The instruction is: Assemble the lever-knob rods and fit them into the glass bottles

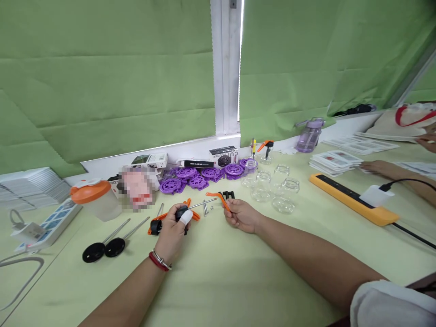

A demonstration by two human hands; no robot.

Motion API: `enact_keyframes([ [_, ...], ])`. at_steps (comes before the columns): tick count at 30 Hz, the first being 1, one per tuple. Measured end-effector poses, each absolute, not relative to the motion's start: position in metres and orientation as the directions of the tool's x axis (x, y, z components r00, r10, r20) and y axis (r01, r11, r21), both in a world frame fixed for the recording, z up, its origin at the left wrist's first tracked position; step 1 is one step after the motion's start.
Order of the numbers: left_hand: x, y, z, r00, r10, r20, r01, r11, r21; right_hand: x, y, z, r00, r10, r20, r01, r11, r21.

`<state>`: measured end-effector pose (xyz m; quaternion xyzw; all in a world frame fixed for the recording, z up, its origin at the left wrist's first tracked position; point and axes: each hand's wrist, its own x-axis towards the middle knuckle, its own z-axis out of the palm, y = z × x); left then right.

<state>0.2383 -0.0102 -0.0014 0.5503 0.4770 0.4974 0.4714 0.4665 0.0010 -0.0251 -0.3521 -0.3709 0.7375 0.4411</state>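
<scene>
My left hand (175, 231), with a white wrap on the thumb, is closed around a black part (182, 212) from which a thin metal rod (203, 204) points right. The fingers of my right hand (242, 215) pinch an orange curved piece (223, 200), whose free end lies close to the rod's tip. Just behind that hand are black parts (229, 195). Metal screws (205, 208) lie on the table between the hands. More orange pieces (194, 214) and a black cylinder (156, 227) are beside my left hand.
Purple wheel-shaped parts (199, 181) are piled at the back. Glass jars (262, 188) stand right of them. Two black discs with rods (115, 246) lie left. An orange power strip (350, 197) is at right, near another person's hand (381, 169). An orange-lidded cup (102, 204) stands left.
</scene>
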Motion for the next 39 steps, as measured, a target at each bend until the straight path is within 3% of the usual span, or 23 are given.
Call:
enact_keyframes([
  [39, 0.246, -0.018, 0.009, 0.125, 0.989, 0.074, 0.120, -0.089, 0.989, 0.456, -0.009, -0.021, -0.521, 0.831, -0.196, -0.330, -0.408, -0.851],
])
